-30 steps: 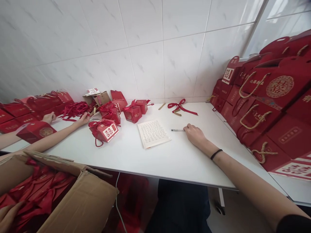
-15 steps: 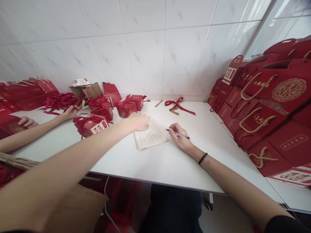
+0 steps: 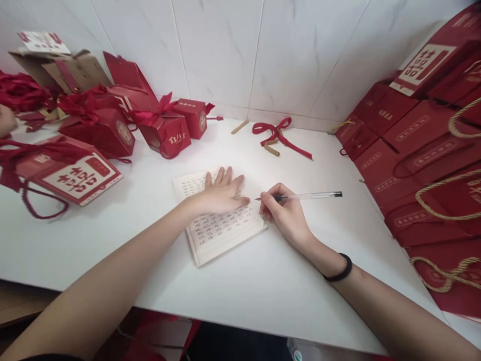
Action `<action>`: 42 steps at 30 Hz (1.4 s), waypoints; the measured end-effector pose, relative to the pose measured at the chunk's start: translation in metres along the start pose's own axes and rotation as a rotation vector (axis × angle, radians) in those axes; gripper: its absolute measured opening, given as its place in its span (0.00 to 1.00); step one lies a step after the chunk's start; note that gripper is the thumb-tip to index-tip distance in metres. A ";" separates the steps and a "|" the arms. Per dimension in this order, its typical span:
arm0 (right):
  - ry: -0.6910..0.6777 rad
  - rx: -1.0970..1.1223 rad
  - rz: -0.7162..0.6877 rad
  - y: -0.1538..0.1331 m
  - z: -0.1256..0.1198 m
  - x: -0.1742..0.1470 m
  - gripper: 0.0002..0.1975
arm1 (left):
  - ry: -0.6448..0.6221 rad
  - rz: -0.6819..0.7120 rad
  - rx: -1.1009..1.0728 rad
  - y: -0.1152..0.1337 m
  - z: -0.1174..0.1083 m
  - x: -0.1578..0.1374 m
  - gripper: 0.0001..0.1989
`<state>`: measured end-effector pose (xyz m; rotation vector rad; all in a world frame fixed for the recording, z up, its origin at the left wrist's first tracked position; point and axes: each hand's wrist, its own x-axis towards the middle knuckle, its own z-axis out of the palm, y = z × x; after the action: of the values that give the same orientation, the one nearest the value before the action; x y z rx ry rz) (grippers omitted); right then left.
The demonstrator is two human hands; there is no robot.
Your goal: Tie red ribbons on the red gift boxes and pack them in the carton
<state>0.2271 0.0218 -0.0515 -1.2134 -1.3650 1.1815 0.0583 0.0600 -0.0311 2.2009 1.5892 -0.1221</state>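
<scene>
A notebook (image 3: 221, 235) lies at a slant on the white table, its page filled with rows of handwriting. My left hand (image 3: 218, 194) rests flat across the upper part of the page with fingers spread, covering some of the writing. Just right of the notebook, my right hand (image 3: 283, 215) grips a clear-barrelled pen (image 3: 315, 195) between thumb and fingers. The pen's tip points left toward the page's right edge, and its barrel sticks out to the right. A black band (image 3: 340, 268) circles my right wrist.
Red gift boxes with ribbons (image 3: 169, 133) stand at the left. Behind the notebook lie a red ribbon bow (image 3: 276, 131) and a gold strip (image 3: 239, 127). Stacked red boxes with rope handles (image 3: 424, 145) line the right side. Another person's hand (image 3: 6, 120) shows at the far left.
My left hand has come down flat onto the notebook page. The pen in my right hand now points its barrel further out to the right. The view has moved closer to the table.
</scene>
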 end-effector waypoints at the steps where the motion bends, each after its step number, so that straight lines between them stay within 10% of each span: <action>1: -0.005 -0.020 -0.002 -0.001 0.001 -0.003 0.11 | -0.051 0.012 -0.002 0.001 -0.002 -0.002 0.42; 42: -0.123 -0.346 -0.097 -0.006 0.001 -0.017 0.17 | -0.042 0.019 -0.002 0.003 0.001 -0.007 0.50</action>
<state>0.2268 0.0040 -0.0460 -1.3115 -1.7540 0.9905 0.0592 0.0527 -0.0287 2.1965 1.5451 -0.1600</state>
